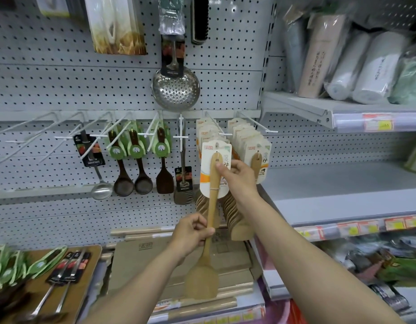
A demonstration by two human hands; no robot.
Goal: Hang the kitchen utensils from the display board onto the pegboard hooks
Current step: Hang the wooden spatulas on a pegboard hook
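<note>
Two hands, left hand (190, 232) and right hand (237, 176), hold one wooden spatula (208, 253).

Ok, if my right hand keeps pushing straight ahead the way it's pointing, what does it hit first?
Probably the stack of carded spatulas already on that hook, right behind the spatula your right hand holds at its top. The pegboard lies beyond them. Depth is hard to judge.
</note>
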